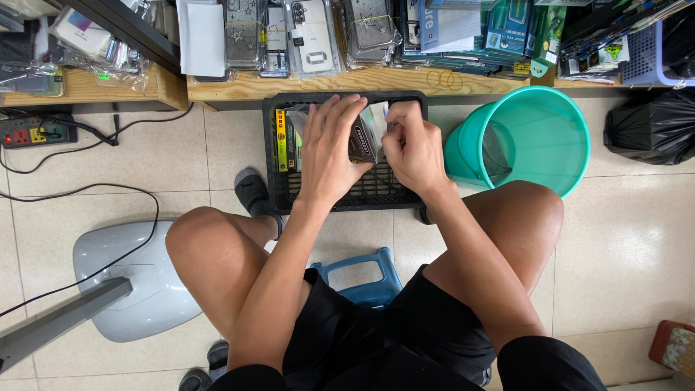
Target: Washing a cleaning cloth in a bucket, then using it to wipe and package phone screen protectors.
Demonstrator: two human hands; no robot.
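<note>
On a pale tiled floor (622, 246) before a low wooden shelf (326, 83) of clear-wrapped phone cases, both hands work over a black slatted plastic crate (376, 190). The left hand (329, 152) and right hand (413, 148) have their fingers clamped on a small dark flat packet (364, 137) above the crate, which holds more flat packets (286, 137). A round teal plastic bucket (557, 123) stands just right of the crate.

Both arms fwd, hands close together; left hand (329, 148) fingers spread flat, right hand (413, 148) curled, pinching.

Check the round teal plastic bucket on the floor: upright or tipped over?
Upright. The round teal plastic bucket stands beside the black plastic crate, its open mouth facing the camera, showing the inner wall and bottom.
</note>
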